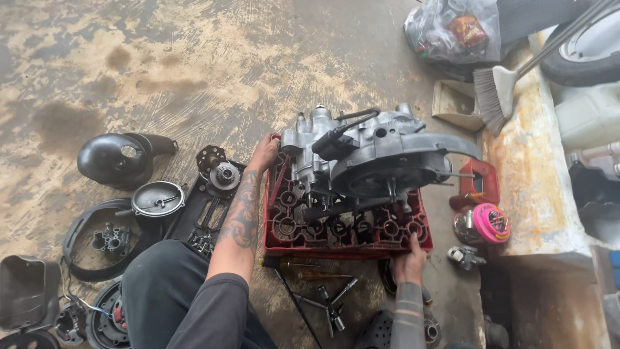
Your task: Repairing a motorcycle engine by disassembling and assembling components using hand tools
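The red plastic crate point(336, 236) sits on the stained concrete floor point(194, 58) and serves as the landmark here. Far to its left lies a black rounded cover point(119, 158), and nearer to the crate, still on its left, a round metal lid point(157, 198) rests on a black ring-shaped housing point(81, 242). Just beside the crate's left edge a black tray point(206, 207) holds a toothed clutch part point(225, 174) and loose bolts.

The person's left hand point(265, 154) closes on the crate's far left corner, fingers wrapped over the rim, touching the grey engine case point(368, 152) that stands on top of the crate. The engine leans across the crate's far half, its round opening facing the person.

In front of the crate, near its front edge, a cross-shaped wrench point(329, 307) and a screwdriver point(303, 265) lie on the floor. The right hand point(411, 260) grips the crate's near right edge, thumb on top and fingers hidden beneath.

Just right of the crate are a red metal stand point(479, 181) and a pink-lidded jar point(487, 223). Farther right and behind, a broom head point(492, 97) rests by a dustpan point(455, 100), with a plastic bag point(452, 29) beyond.
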